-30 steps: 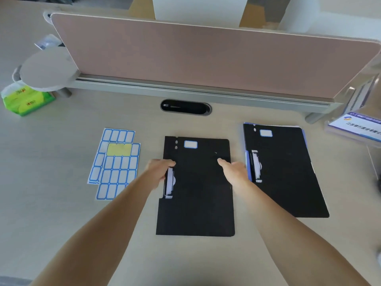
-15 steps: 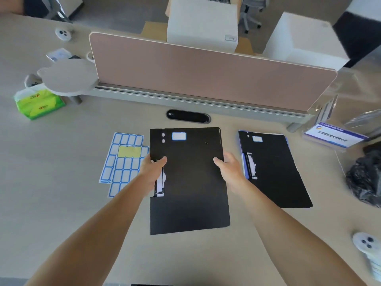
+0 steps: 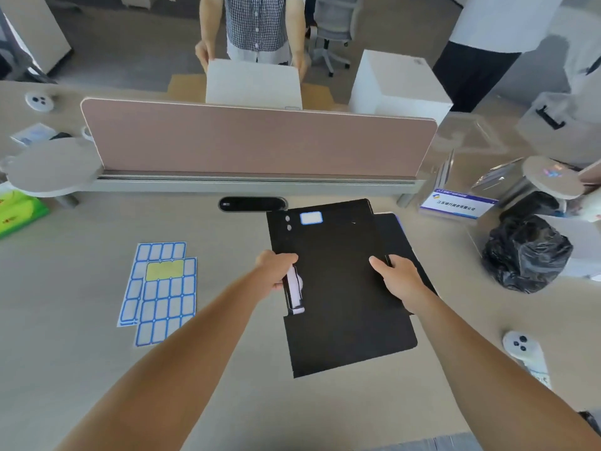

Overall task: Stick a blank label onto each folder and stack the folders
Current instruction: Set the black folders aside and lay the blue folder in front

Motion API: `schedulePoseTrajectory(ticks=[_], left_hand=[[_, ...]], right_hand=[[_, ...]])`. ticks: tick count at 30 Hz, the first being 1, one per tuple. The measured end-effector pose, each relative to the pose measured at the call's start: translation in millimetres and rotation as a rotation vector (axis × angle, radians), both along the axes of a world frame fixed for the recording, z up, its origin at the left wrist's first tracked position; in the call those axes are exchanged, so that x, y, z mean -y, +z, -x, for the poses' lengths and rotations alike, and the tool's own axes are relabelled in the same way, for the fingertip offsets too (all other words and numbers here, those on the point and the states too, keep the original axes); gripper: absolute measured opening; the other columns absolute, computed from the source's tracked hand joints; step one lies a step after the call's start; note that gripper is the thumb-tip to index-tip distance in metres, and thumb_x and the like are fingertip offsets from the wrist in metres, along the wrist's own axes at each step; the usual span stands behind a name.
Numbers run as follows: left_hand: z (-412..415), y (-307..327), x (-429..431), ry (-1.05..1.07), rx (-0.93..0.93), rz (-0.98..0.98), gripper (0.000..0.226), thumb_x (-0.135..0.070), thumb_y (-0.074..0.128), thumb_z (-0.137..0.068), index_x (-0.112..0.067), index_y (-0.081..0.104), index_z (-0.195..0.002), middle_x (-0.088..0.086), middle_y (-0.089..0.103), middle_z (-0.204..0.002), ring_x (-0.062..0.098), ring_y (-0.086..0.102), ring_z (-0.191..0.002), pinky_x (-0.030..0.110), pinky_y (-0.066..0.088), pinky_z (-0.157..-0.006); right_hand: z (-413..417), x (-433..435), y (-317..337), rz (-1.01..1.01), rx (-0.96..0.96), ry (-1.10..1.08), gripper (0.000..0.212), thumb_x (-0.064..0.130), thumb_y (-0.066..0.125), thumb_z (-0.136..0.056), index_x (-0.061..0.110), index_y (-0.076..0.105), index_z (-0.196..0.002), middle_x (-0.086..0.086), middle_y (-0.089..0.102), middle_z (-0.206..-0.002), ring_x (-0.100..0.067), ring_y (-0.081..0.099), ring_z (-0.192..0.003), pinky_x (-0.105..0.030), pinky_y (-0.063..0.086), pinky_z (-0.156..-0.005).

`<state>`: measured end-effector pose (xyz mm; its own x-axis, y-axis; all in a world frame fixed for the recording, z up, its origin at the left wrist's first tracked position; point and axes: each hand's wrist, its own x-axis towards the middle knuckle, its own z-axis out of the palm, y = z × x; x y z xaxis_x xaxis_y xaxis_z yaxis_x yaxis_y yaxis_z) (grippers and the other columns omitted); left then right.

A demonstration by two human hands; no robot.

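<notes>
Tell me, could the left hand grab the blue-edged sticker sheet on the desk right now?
Probably yes, but not at once. The flat paper sheet of blue-bordered labels lies uncovered just left of the left hand, nothing between. That hand holds the flat black folder, so it must let go first.

A white card (image 3: 455,206) in the clear stand (image 3: 442,170) at the right is showing a blue logo and one line of dark Chinese characters, too blurred to read. The green tissue pack (image 3: 19,211) is carrying unreadable print. The blue-bordered label (image 3: 311,218) on the black folder (image 3: 341,288) is showing blank.
</notes>
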<state>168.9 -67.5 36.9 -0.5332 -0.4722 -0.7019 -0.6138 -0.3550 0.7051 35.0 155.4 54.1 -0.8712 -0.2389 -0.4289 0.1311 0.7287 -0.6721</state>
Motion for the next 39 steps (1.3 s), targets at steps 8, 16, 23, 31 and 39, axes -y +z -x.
schedulePoseTrajectory(ticks=[8,16,23,31,39], left_hand=[[95,-19,-74,0.032,0.058,0.103,0.029,-0.042,0.06,-0.09,-0.015,0.067,-0.082,0.004,0.073,-0.078,0.022,0.074,-0.08,0.038,0.062,-0.08],[159,-33,-110,0.059,0.209,0.151,0.038,-0.054,0.041,-0.099,-0.017,0.05,-0.095,-0.001,0.045,-0.078,0.026,0.049,-0.086,0.033,0.038,-0.079],[187,-61,-119,0.154,0.14,0.03,0.026,-0.034,0.042,-0.096,-0.031,0.06,-0.077,0.009,0.064,-0.093,0.019,0.056,-0.081,0.036,0.046,-0.086],[191,-71,-115,0.373,0.081,-0.182,0.069,0.015,0.021,-0.08,-0.03,0.062,-0.113,0.013,0.068,-0.07,0.025,0.065,-0.062,0.027,0.049,-0.05],[195,-77,-105,0.343,0.081,-0.121,0.045,0.012,0.033,-0.093,-0.019,0.055,-0.119,0.014,0.072,-0.081,0.027,0.068,-0.073,0.043,0.057,-0.082]], right_hand=[[124,-54,-48,-0.097,0.012,0.061,0.051,0.047,0.045,-0.098,-0.001,0.06,-0.102,-0.016,0.062,-0.097,-0.032,0.059,-0.089,-0.039,0.046,-0.076],[190,-59,-92,-0.19,0.124,0.004,0.062,0.042,0.042,-0.101,0.001,0.034,-0.147,-0.016,0.041,-0.148,-0.038,0.042,-0.133,-0.042,0.04,-0.101],[214,-56,-112,-0.256,0.113,-0.044,0.062,0.041,0.049,-0.099,-0.001,0.038,-0.143,-0.018,0.046,-0.145,-0.039,0.046,-0.129,-0.044,0.041,-0.102],[219,-49,-125,-0.419,0.044,0.046,0.06,0.052,0.046,-0.095,0.002,0.05,-0.128,-0.016,0.045,-0.131,-0.037,0.043,-0.121,-0.047,0.046,-0.088],[218,-42,-131,-0.324,0.103,-0.017,0.068,0.057,0.053,-0.089,0.003,0.045,-0.129,-0.017,0.045,-0.131,-0.037,0.047,-0.119,-0.05,0.047,-0.094]])
